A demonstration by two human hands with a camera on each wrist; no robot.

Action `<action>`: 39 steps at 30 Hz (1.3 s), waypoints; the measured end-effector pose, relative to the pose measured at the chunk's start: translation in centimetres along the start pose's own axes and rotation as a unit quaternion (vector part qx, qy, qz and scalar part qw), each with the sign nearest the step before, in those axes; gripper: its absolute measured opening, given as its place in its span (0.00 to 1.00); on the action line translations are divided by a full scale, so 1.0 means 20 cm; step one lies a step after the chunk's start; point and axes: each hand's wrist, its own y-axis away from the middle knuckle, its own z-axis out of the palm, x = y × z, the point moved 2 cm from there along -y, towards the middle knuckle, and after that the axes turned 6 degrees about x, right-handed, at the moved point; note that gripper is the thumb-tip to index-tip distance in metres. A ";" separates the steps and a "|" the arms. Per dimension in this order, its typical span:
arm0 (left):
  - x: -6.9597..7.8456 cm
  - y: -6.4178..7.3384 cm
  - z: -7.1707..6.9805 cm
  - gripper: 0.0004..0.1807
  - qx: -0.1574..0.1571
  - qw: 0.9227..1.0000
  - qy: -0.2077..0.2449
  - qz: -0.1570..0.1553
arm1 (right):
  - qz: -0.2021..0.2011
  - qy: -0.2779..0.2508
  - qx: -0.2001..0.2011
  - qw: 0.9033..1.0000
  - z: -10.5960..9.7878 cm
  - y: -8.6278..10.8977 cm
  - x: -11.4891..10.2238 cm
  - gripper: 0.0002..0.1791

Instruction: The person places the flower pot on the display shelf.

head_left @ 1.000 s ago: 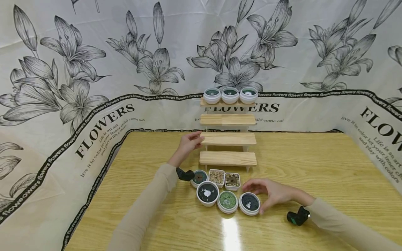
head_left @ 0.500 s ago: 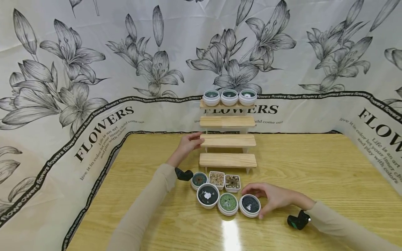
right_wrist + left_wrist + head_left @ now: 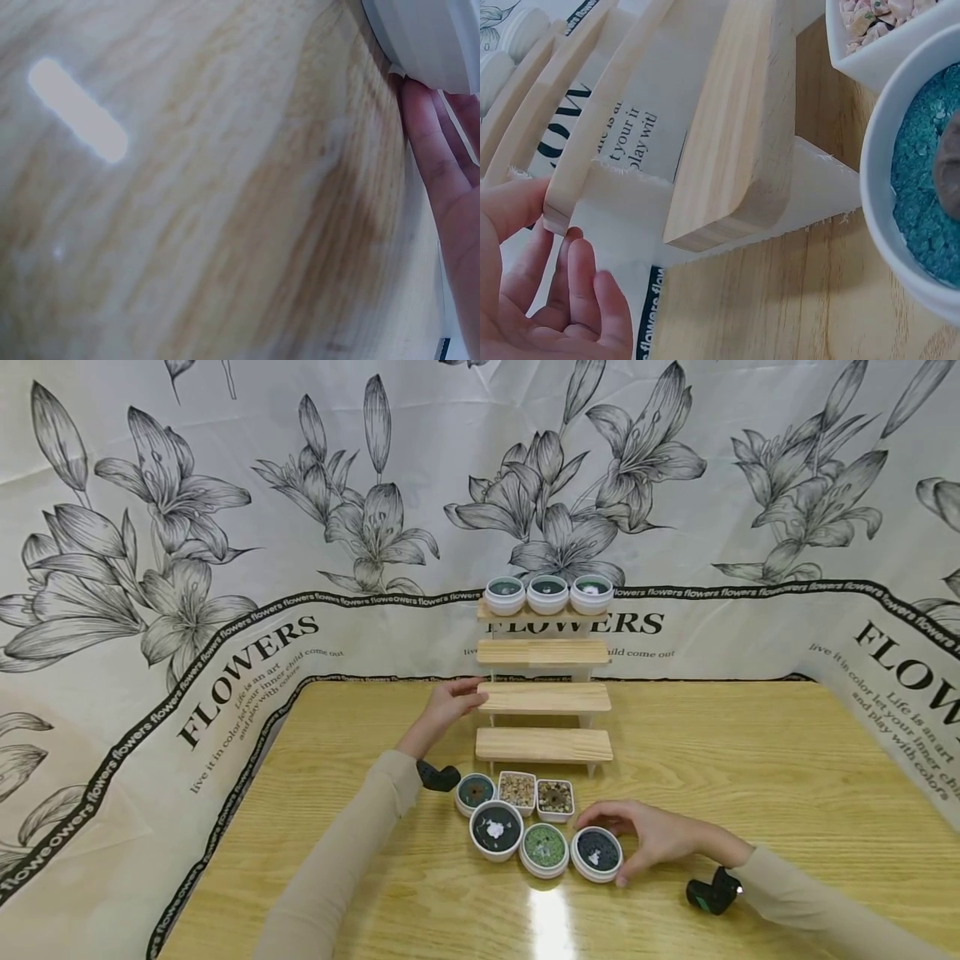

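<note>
A four-tier wooden step shelf stands mid-table with three white round pots on its top tier. My left hand holds the left end of the second tier from the bottom; in the left wrist view the thumb and curled fingers sit at that plank's end. In front of the shelf lies a cluster of six pots. My right hand curls around the rightmost one, a white round pot with dark filling. The right wrist view shows fingers against its white wall.
The cluster also holds a green-filled pot, a black-filled pot, a teal pot and two square pots. A flower-printed cloth walls the table's back and sides. Bare wooden tabletop lies to the right.
My right hand has drawn in slightly closer around the dark-filled pot. The left hand stays at the shelf's end.
</note>
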 end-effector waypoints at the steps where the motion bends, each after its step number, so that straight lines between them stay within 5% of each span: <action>1: 0.00 0.00 0.00 0.24 0.001 1.000 -0.006 0.005 | 0.001 -0.001 0.000 1.000 0.00 0.00 0.00 0.41; 18: -0.02 -0.01 0.00 0.24 0.009 1.000 -0.009 0.026 | 0.011 0.007 0.007 1.000 0.00 0.00 -0.02 0.40; 39: 0.01 0.01 0.01 0.25 -0.003 1.000 0.024 -0.015 | 0.002 0.025 0.004 1.000 0.01 0.00 -0.02 0.37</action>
